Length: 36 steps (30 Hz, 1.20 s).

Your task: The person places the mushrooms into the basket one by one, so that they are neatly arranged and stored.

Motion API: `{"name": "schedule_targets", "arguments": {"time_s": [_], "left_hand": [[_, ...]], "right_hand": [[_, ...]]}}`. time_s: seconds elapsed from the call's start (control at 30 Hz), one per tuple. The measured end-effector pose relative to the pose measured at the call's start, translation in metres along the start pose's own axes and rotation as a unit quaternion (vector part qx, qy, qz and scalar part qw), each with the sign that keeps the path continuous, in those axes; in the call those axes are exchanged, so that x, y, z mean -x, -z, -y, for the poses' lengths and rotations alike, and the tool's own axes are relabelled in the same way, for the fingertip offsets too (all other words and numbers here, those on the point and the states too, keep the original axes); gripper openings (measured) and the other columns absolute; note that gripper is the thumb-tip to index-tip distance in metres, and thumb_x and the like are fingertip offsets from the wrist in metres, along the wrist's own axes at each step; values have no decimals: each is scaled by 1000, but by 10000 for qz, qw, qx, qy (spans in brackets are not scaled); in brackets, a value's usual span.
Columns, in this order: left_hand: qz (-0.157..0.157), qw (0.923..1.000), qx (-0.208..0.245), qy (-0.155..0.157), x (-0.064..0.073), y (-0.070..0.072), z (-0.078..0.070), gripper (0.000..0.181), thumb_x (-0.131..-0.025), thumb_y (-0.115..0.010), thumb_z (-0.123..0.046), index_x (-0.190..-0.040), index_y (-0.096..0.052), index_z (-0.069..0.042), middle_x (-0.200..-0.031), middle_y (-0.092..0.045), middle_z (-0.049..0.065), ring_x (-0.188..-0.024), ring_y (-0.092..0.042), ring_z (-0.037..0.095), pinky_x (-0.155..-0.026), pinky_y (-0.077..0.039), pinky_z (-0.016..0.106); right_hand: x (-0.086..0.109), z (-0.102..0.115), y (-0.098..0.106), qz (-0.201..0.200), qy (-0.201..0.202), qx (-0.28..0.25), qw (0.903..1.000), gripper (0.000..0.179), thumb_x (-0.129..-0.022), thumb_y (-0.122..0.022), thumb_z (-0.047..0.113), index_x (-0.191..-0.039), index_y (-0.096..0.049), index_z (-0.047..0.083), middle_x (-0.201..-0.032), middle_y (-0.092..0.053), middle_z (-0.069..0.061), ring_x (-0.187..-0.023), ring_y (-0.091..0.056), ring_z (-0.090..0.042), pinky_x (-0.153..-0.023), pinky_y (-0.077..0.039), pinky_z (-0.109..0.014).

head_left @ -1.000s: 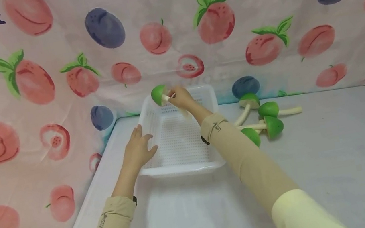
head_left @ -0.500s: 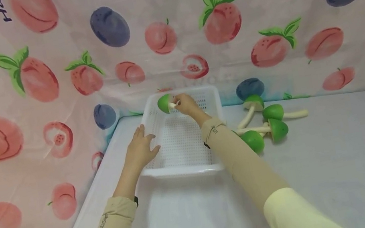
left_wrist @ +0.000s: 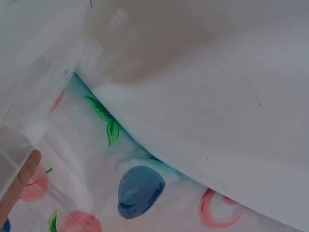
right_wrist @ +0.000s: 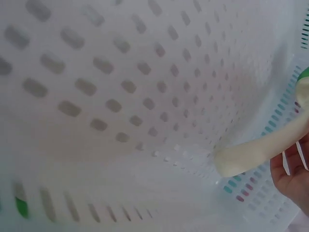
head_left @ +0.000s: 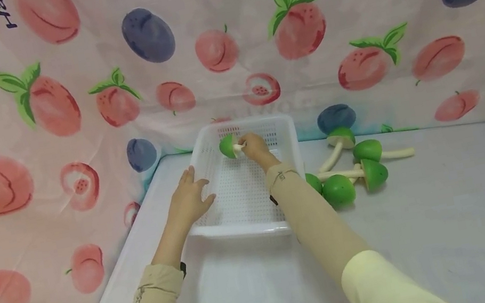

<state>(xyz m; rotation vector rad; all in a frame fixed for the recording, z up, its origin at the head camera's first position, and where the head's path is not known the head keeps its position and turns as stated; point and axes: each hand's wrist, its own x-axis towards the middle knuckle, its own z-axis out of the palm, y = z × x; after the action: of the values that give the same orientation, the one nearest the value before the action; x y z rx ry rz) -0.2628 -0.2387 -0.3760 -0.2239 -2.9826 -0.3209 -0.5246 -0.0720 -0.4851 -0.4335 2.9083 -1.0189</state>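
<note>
My right hand (head_left: 256, 148) is inside a white perforated plastic basket (head_left: 242, 228), holding a toy mushroom by its pale stem. The mushroom's green cap (head_left: 227, 147) points left, near the basket's back wall. In the right wrist view, the stem (right_wrist: 260, 152) crosses in front of my fingers (right_wrist: 288, 176), its free end reaching over the basket floor. My left hand (head_left: 186, 200) rests at the basket's left rim with its fingers extended and its thumb apart, over the inner side. One fingertip (left_wrist: 34, 159) shows against the basket's outside in the left wrist view.
Several more green-capped mushrooms lie in a loose pile right of the basket, among them one with its stem pointing right (head_left: 368, 151) and one nearer the front (head_left: 339, 191). A white table (head_left: 454, 222) carries everything. Fruit-printed cloth (head_left: 222, 90) hangs behind and at the left.
My right hand has lowered the mushroom from above the basket's back rim down into the basket, shifting slightly right. The left hand has stayed at the left rim. The view has turned slightly.
</note>
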Motion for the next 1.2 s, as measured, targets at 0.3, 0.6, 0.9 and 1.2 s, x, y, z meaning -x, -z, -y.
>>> {"name": "schedule_targets", "arguments": {"time_s": [0.3,0.6,0.9,1.2], "left_hand": [[-11,10000,58,3,0,1,0,44,-85,-68,-28,-120,-63,-2,-148,-27,32,-139,-25,45,-101,-40,59],[-127,9999,83,-68,0,-2,3,43,-84,-68,-27,-118,-63,-2,-147,-28,32,-138,-26,47,-97,-43,60],[-5,9999,89,-143,-1,-12,-4,44,-85,-67,-29,-119,-63,-2,-148,-27,31,-139,-25,45,-102,-39,57],[-122,9999,14,-65,-2,-5,-1,43,-84,-69,-27,-118,-63,0,-147,-29,32,-138,-27,46,-98,-42,58]], "right_hand": [[91,78,57,299,-65,609,9977,26,-90,-58,2,-115,-66,3,-128,-61,-10,-119,-56,-27,-100,-47,-35],[77,69,42,178,208,1222,9921,26,-88,-57,1,-112,-66,5,-117,-65,-11,-110,-59,-26,-101,-45,-37],[67,46,36,229,1,1531,9879,16,-85,-62,4,-100,-66,4,-103,-67,-12,-96,-61,-26,-89,-50,-39],[-29,-19,-39,167,-16,1567,9875,11,-83,-64,16,-93,-64,14,-98,-68,-6,-94,-63,-26,-91,-49,-51]]}}
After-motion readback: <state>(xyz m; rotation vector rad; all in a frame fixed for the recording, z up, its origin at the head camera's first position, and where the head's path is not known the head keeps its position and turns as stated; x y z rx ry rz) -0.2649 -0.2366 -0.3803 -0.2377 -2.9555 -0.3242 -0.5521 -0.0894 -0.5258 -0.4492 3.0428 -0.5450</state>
